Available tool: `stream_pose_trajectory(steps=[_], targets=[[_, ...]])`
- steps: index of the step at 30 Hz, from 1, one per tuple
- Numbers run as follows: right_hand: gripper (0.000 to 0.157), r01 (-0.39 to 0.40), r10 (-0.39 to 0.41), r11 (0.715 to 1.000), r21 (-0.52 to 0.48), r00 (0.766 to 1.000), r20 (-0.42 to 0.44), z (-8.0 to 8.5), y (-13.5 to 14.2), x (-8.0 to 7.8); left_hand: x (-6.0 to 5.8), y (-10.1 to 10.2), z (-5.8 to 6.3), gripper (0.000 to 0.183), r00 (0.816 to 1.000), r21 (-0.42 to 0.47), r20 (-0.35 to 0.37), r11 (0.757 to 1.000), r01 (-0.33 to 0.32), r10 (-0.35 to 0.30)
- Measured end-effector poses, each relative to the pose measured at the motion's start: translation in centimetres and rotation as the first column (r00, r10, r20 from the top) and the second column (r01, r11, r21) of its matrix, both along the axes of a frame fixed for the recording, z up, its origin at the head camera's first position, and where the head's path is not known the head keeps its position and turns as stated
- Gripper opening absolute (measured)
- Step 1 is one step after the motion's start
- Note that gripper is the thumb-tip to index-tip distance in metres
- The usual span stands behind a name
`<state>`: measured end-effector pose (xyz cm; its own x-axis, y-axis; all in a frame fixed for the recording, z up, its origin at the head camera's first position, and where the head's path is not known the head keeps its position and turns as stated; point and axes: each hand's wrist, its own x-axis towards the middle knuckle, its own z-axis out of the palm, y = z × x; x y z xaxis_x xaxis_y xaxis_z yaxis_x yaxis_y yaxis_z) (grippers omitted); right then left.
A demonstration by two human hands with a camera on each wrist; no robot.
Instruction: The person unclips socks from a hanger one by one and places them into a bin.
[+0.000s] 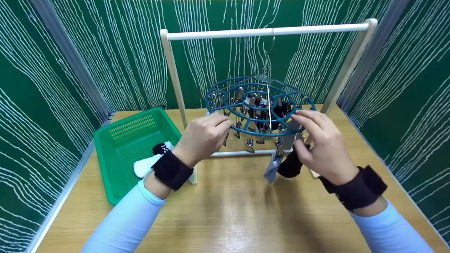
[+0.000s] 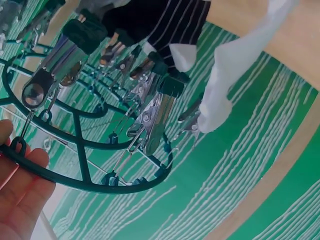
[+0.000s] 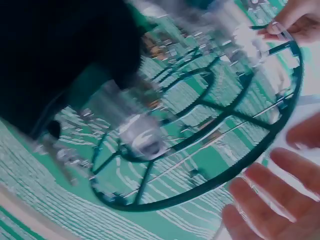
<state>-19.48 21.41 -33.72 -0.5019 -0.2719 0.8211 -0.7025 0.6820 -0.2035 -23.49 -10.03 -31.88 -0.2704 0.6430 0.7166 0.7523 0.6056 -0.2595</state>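
Presently, the left hand pinched the hanger; the right hand, fingers spread, was at its opposite edge. Clipping appeared partial: hung socks were beside the right hand, loose socks in the basket left of the left hand.

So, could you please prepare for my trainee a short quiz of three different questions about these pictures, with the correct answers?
1. Multiple choice: which colour is the bar from which the round hanger hangs? A) red B) white C) black
2. True or false: the left hand holds the round hanger.
3. Fill in: in the head view, the green basket stands on the ___ side.

Key: 1. B; 2. True; 3. left
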Motion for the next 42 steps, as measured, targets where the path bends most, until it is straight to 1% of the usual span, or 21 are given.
stream_pose_trajectory(steps=[3,6,10,13,17,20,21,26,27,30,35,38,42], targets=[[0.049,0.047,-0.052,0.997,0.063,0.995,0.079,-0.2,0.7,-0.7,-0.1,-0.2,0.0,0.012,1.0,0.006,0.022,1.0,-0.003,0.003],[0.048,0.076,-0.086,0.994,0.078,0.988,0.129,-0.4,1.2,-1.3,-0.3,-0.5,-0.1,0.012,0.998,0.013,0.057,1.0,-0.003,0.003],[0.046,0.1,-0.112,0.992,0.08,0.979,0.172,-0.5,1.7,-1.7,-0.6,-0.9,-0.3,0.012,0.993,0.016,0.116,1.0,-0.011,0.009],[0.045,0.094,-0.108,0.992,0.086,0.976,0.186,-0.6,2.2,-1.8,-1.0,-1.3,-0.4,0.012,0.987,0.027,0.159,1.0,-0.015,0.011],[0.043,0.062,-0.079,0.992,0.107,0.983,0.163,-0.7,2.8,-1.9,-1.5,-1.9,-0.5,0.013,0.978,0.065,0.21,0.998,-0.012,-0.002],[0.042,0.031,-0.044,0.992,0.123,0.993,0.11,-0.9,3.1,-2.1,-1.9,-2.4,-0.4,0.013,0.971,0.099,0.241,0.995,-0.019,-0.005],[0.044,0.021,-0.032,0.992,0.126,0.996,0.088,-0.9,3.2,-2.2,-2.1,-2.5,-0.4,0.013,0.968,0.108,0.251,0.994,-0.026,-0.002],[0.076,-0.003,0.005,0.992,0.122,1.0,-0.008,-1.0,3.0,-2.0,-2.5,-2.9,-0.4,0.015,0.954,0.12,0.297,0.99,-0.071,0.033],[0.077,-0.001,0.004,0.993,0.121,1.0,-0.022,-1.0,2.8,-1.9,-2.5,-2.9,-0.4,0.016,0.953,0.116,0.301,0.99,-0.078,0.04],[0.076,0.012,-0.005,0.993,0.118,0.999,-0.053,-0.9,2.5,-1.6,-2.4,-2.9,-0.3,0.02,0.953,0.101,0.3,0.992,-0.08,0.047],[0.076,0.048,-0.04,0.993,0.11,0.997,-0.071,-0.8,2.0,-1.2,-1.9,-2.6,-0.4,0.03,0.963,0.099,0.27,0.995,-0.02,-0.007],[0.077,0.064,-0.056,0.993,0.104,0.996,-0.074,-0.8,1.8,-1.1,-1.7,-2.1,-0.6,0.03,0.977,0.091,0.211,0.996,0.026,-0.044],[0.078,0.082,-0.075,0.991,0.109,0.995,-0.07,-0.9,1.6,-1.1,-1.4,-1.4,-0.7,0.028,0.992,0.06,0.102,0.996,0.063,-0.069]])
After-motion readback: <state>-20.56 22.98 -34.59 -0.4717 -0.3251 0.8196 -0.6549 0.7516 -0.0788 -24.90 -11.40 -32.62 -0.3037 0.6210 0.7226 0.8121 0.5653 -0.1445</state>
